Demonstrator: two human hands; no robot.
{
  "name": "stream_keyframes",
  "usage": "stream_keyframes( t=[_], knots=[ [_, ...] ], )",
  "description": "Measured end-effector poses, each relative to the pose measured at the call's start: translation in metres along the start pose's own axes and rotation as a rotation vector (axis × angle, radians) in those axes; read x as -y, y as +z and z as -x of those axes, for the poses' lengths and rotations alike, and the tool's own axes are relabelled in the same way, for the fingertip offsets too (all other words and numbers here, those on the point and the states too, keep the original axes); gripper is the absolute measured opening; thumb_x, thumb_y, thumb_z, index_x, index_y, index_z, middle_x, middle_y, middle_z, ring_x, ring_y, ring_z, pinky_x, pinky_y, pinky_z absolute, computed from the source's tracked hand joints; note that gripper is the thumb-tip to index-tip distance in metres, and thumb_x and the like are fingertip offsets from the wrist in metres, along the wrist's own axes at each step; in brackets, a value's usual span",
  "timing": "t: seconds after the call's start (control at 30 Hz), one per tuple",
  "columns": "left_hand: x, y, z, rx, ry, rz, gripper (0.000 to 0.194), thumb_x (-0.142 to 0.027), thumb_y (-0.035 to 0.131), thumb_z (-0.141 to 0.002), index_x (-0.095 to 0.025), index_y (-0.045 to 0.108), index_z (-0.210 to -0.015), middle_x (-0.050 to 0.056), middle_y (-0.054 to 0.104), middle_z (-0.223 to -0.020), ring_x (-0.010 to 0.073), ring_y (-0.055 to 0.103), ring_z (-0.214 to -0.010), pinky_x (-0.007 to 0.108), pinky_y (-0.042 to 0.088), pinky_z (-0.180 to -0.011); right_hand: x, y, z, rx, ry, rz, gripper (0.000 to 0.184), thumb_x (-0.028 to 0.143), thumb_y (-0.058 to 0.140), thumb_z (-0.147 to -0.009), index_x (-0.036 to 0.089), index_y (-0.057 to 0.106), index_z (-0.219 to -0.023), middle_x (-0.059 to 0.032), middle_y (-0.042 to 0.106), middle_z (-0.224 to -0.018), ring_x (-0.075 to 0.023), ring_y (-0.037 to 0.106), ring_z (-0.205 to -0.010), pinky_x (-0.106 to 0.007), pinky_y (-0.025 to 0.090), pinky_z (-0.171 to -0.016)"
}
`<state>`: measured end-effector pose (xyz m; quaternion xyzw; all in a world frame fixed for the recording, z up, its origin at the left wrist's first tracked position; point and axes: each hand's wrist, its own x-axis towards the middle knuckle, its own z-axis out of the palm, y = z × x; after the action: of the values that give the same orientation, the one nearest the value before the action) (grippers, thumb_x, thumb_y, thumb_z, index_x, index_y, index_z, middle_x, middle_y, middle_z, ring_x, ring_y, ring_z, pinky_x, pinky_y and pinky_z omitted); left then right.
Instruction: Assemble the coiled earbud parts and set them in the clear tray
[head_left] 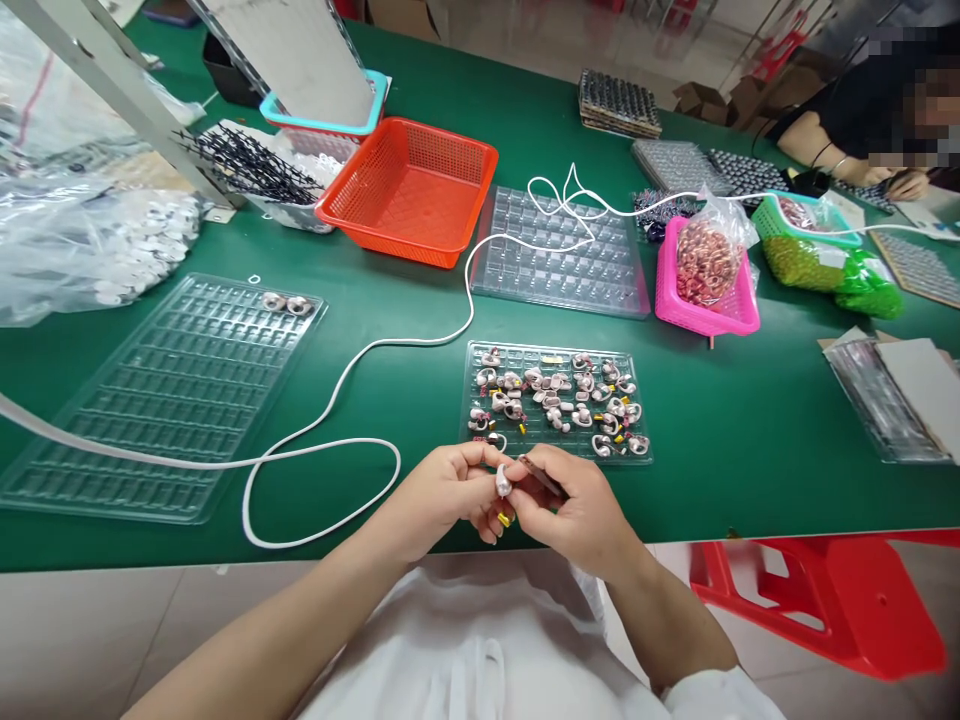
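Note:
My left hand [457, 490] pinches a small pearly, beige-white earphone piece [502, 482] between thumb and forefinger, just over the table's front edge. A small yellow piece [505, 520] shows below it, by the fingers. Closed around dark tweezers [546, 478], my right hand [577, 510] has its fingertips up against the earphone piece; the tool's tips are hidden. Right behind both hands lies a transparent tray [555, 350] holding many similar earphone pieces [581, 415], several with yellow bits. Another transparent tray [150, 400] on the left carries two pieces [286, 303] in its far corner.
A white cable [360, 350] loops across the green table. Behind stand an orange basket [420, 200], a divided tray [562, 260] and a pink basket [709, 318]. Plastic bags [90, 240] sit left. At the far right a co-worker's hand [907, 185] shows. A red stool [862, 610] stands right.

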<state>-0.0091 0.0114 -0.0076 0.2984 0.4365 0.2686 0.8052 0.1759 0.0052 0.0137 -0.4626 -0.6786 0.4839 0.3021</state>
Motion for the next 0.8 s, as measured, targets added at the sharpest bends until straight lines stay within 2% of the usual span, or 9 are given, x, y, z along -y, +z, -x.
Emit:
stream_keyframes(
  t=[0.13, 0.23, 0.43, 0.57, 0.63, 0.8],
  knots=[
    [-0.003, 0.000, -0.002, 0.004, -0.081, -0.028, 0.016, -0.019, 0.067, -0.069, -0.016, 0.064, -0.084, 0.000, 0.070, -0.056, 0.0115, 0.063, -0.045, 0.022, 0.056, -0.048, -0.001, -0.004, -0.003, 0.085, 0.033, 0.008, 0.009, 0.013, 0.061, -0.082, 0.019, 0.064, -0.087, 0.0049, 0.054, -0.069, -0.0082, 0.043, -0.055, -0.021, 0.035, -0.052],
    [-0.005, 0.001, -0.002, -0.002, -0.101, -0.073, 0.016, -0.020, 0.068, -0.067, -0.015, 0.065, -0.083, 0.000, 0.070, -0.057, 0.0117, 0.062, -0.045, 0.023, 0.056, -0.048, -0.003, -0.007, -0.004, 0.118, -0.001, 0.051, 0.008, 0.013, 0.061, -0.083, 0.019, 0.065, -0.087, 0.0040, 0.055, -0.072, -0.0090, 0.044, -0.058, -0.021, 0.037, -0.055],
    [-0.008, 0.002, 0.001, 0.030, -0.061, -0.150, 0.022, -0.035, 0.076, -0.074, -0.016, 0.066, -0.083, -0.001, 0.067, -0.058, 0.0145, 0.065, -0.050, 0.025, 0.057, -0.053, -0.006, -0.012, -0.006, 0.130, -0.108, 0.129, 0.011, 0.011, 0.060, -0.080, 0.020, 0.064, -0.084, 0.0032, 0.055, -0.070, -0.0109, 0.045, -0.060, -0.022, 0.039, -0.058],
    [-0.008, 0.003, 0.002, 0.038, -0.021, -0.197, 0.025, -0.038, 0.076, -0.076, -0.014, 0.070, -0.083, 0.001, 0.069, -0.067, 0.0135, 0.067, -0.056, 0.025, 0.058, -0.060, -0.007, -0.011, -0.005, 0.129, -0.062, 0.122, 0.009, 0.011, 0.060, -0.080, 0.020, 0.062, -0.080, 0.0040, 0.053, -0.070, -0.0101, 0.044, -0.059, -0.022, 0.037, -0.056],
    [-0.008, 0.005, 0.002, -0.003, -0.001, -0.184, 0.026, -0.036, 0.076, -0.076, -0.014, 0.069, -0.088, 0.001, 0.070, -0.071, 0.0123, 0.065, -0.056, 0.025, 0.057, -0.060, -0.007, -0.010, -0.005, 0.117, -0.007, 0.097, 0.008, 0.012, 0.060, -0.081, 0.020, 0.061, -0.079, 0.0043, 0.053, -0.070, -0.0093, 0.043, -0.057, -0.022, 0.036, -0.054],
    [-0.004, 0.007, 0.005, -0.158, 0.100, -0.180, 0.024, -0.030, 0.075, -0.079, -0.016, 0.060, -0.092, -0.003, 0.067, -0.065, 0.0120, 0.063, -0.056, 0.024, 0.055, -0.059, -0.006, -0.008, -0.006, 0.090, 0.116, 0.009, 0.007, 0.017, 0.058, -0.085, 0.020, 0.060, -0.079, 0.0048, 0.051, -0.066, -0.0096, 0.041, -0.055, -0.022, 0.034, -0.051]
  ],
)
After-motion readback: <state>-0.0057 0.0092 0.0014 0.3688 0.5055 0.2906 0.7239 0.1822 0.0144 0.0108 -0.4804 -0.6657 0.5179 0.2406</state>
